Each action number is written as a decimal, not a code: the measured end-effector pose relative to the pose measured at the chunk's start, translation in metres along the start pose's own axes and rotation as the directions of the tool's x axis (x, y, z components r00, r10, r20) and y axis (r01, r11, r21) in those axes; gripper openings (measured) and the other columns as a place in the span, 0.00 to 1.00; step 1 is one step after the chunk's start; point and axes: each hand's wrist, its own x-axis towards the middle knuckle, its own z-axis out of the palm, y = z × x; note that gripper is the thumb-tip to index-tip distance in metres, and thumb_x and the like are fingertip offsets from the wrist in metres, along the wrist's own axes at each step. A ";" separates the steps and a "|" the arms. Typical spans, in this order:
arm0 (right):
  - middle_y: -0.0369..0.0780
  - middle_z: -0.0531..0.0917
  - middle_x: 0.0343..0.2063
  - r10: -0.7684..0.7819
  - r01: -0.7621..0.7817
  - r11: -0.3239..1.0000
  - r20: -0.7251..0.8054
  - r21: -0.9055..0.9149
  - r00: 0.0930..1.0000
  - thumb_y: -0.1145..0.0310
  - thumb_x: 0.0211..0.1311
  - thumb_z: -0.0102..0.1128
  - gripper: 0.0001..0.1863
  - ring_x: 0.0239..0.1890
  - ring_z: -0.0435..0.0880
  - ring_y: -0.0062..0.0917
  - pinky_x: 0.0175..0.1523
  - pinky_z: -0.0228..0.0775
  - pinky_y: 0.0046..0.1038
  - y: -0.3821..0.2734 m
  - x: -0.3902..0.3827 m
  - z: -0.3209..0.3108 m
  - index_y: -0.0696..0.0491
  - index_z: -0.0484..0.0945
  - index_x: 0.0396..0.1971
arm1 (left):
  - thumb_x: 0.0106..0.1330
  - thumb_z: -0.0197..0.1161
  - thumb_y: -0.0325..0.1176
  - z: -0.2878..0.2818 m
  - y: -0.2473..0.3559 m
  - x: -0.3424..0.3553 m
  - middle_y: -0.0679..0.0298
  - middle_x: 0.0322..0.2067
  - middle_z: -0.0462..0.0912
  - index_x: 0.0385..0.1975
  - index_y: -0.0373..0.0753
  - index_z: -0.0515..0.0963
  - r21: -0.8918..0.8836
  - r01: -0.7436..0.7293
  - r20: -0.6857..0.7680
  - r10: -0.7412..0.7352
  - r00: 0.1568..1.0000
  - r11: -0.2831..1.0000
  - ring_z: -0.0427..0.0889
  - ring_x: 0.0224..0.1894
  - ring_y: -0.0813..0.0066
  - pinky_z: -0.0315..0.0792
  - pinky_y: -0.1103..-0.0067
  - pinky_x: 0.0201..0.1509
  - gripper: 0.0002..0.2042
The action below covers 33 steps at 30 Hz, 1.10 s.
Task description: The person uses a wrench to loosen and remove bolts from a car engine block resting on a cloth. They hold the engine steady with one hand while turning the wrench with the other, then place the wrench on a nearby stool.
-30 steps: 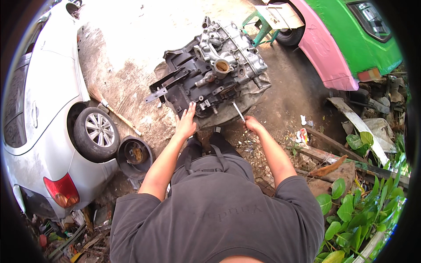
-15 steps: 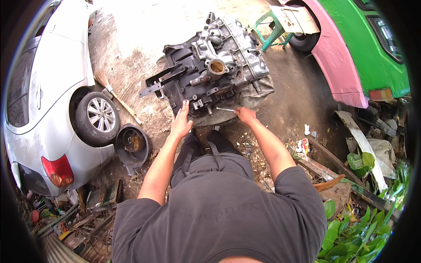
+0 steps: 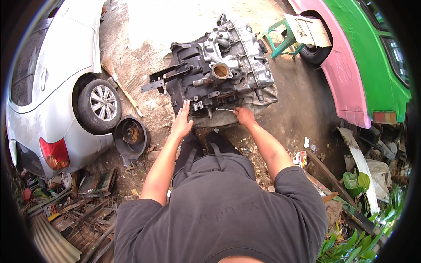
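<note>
An engine (image 3: 210,72), silver on top and black at its left side, rests on a grey sheet (image 3: 263,101) on the ground in front of me. My left hand (image 3: 181,122) lies against the engine's near left corner, its fingers stretched out and pointing away from me. Closed round one end of a thin silver wrench (image 3: 225,109) is my right hand (image 3: 244,115), at the engine's near side. The wrench's other end points left, to the fittings low on the engine; whether it sits on a bolt is too small to tell.
To the left stands a silver car (image 3: 66,87), with a broom (image 3: 123,91) and a black tub (image 3: 131,138) beside its wheel. A green stool (image 3: 283,41) bearing a flat board stands at the far right, next to a pink and green vehicle (image 3: 346,79). Scrap wood (image 3: 331,175) lies at the near right.
My view has shifted a little, so the surroundings sit differently in the picture. Both hands keep about the same places at the engine, the right still holding the wrench.
</note>
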 end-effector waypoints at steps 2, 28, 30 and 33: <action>0.44 0.79 0.49 -0.017 0.017 1.000 -0.008 0.004 1.000 0.50 0.67 0.53 0.18 0.53 0.79 0.41 0.55 0.68 0.49 0.002 0.003 -0.002 0.40 0.82 0.49 | 0.58 0.54 0.32 0.000 0.001 0.000 0.66 0.76 0.42 0.75 0.54 0.40 -0.009 0.001 -0.003 -0.001 1.000 1.000 0.50 0.75 0.55 0.44 0.48 0.74 0.43; 0.45 0.85 0.36 -0.094 0.105 0.994 -0.242 0.032 0.966 0.58 0.57 0.63 0.14 0.41 0.84 0.41 0.46 0.75 0.40 -0.026 -0.023 -0.061 0.51 0.84 0.38 | 0.57 0.53 0.33 -0.009 -0.010 0.001 0.64 0.75 0.45 0.75 0.57 0.41 -0.032 -0.068 0.031 0.069 0.997 0.997 0.52 0.74 0.54 0.44 0.50 0.74 0.43; 0.45 0.86 0.35 -0.045 0.090 0.983 -0.269 0.160 0.962 0.61 0.55 0.63 0.13 0.40 0.85 0.41 0.46 0.76 0.38 -0.043 -0.036 -0.064 0.51 0.85 0.37 | 0.57 0.53 0.33 -0.010 -0.014 0.002 0.64 0.75 0.45 0.75 0.57 0.41 -0.014 -0.080 0.046 0.080 0.996 0.997 0.52 0.74 0.54 0.45 0.51 0.74 0.43; 0.46 0.86 0.34 -0.037 0.154 0.912 -0.300 0.379 0.953 0.63 0.53 0.63 0.11 0.40 0.85 0.41 0.46 0.76 0.36 -0.077 -0.048 -0.060 0.52 0.85 0.34 | 0.57 0.54 0.33 -0.013 -0.020 0.005 0.65 0.75 0.45 0.75 0.57 0.40 0.013 -0.116 0.065 0.115 0.991 0.993 0.53 0.74 0.54 0.46 0.51 0.74 0.44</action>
